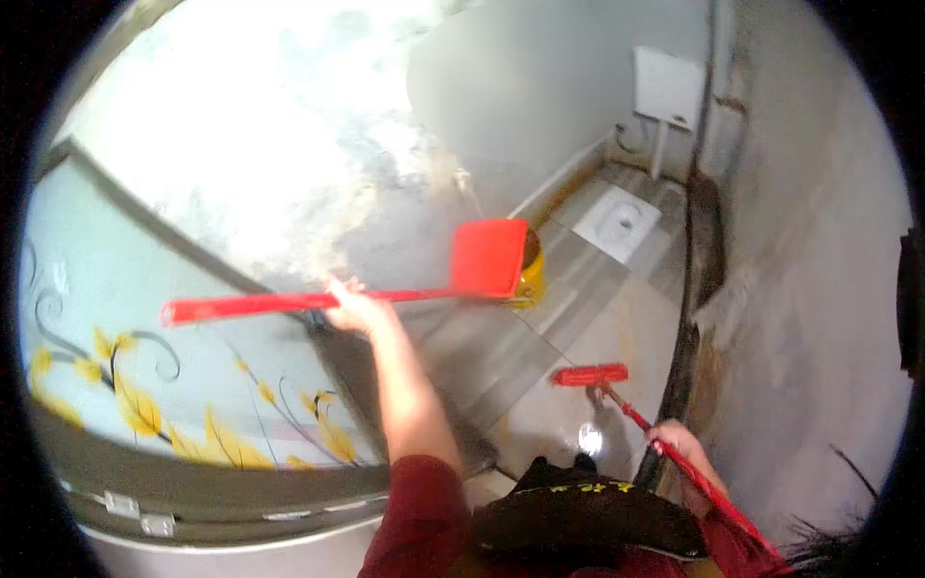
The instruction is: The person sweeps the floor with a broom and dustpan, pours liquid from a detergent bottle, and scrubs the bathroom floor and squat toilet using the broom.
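Your right hand (677,443) grips a red broom (590,375), its head down near the floor tiles (617,313). Your left hand (355,307) is clasped round a long-handled red dustpan (488,258), pan in front of a yellow bucket (534,279), contact unclear. Beyond: squat toilet (615,224), then cistern (667,89) on far wall (549,87).

1 cam, head-worn, faces fwd & steeply down over wearer's torso (588,520); L hand (355,308) & R hand (677,443) nr, floor (617,318) lower, its far edge under cistern (668,89) farthest; v. wide, round view w/ blk border
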Demonstrator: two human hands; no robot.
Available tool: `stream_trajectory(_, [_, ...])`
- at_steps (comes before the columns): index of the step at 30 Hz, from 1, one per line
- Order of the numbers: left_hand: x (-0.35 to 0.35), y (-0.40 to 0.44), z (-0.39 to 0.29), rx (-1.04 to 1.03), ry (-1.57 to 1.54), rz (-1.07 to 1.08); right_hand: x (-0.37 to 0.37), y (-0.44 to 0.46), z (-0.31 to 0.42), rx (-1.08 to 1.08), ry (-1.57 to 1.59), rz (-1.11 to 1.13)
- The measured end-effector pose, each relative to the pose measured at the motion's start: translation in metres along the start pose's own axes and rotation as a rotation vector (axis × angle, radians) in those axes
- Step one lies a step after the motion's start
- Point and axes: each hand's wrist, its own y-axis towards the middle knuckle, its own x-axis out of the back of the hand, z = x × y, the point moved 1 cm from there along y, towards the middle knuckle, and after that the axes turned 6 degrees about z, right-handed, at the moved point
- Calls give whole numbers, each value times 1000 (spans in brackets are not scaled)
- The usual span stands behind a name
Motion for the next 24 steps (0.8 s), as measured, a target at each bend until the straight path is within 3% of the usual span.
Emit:
stream_trajectory(3, [16, -8, -8, -17, -56, 90, -12, -12, -23, 122, 98, 94])
stream_trajectory(5, [34, -10, -13, 22, -47, 114, -29, -18, -38, -16, 126, -40])
stream_trajectory(11, [79, -16, -22, 82, 3, 254, -85, -73, -95, -47, 262, -92])
stream_trajectory(19, [136, -35, -8, 277, -39, 475, -215, -156, -180, -70, 528, -239])
stream_trajectory(24, [166, -44, 1, 410, -18, 488, -255, -192, -211, -129, 524, -247])
